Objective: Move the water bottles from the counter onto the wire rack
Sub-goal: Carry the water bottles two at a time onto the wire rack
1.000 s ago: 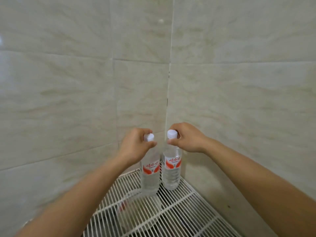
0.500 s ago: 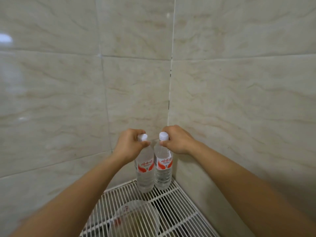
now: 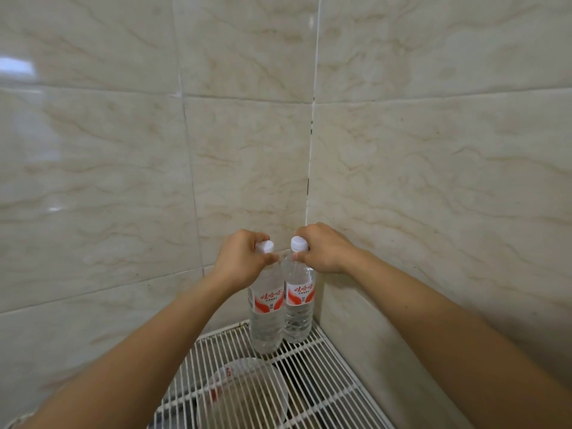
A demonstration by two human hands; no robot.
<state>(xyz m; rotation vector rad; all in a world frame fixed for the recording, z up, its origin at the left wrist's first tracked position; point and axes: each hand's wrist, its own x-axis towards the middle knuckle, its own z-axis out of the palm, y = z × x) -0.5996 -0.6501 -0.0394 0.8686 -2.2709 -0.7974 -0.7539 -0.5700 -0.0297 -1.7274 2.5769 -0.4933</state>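
Two clear water bottles with white caps and red-and-white labels stand upright side by side in the far corner of the white wire rack (image 3: pixel 328 376). My left hand (image 3: pixel 241 261) grips the neck of the left bottle (image 3: pixel 266 317) just under its cap. Around the neck of the right bottle (image 3: pixel 298 308) my right hand (image 3: pixel 325 249) is closed the same way. Both bottle bases rest on the rack wires, and the bottles touch each other.
Marbled beige tile walls (image 3: pixel 433 181) meet in a corner right behind the bottles. A clear round plastic container (image 3: pixel 244 394) shows through the rack wires below, nearer to me. Dark shapes lie under the rack.
Both bottles have moved back into the rack's corner and closer together, and they now stand on the wires. My hands keep their hold on the necks.
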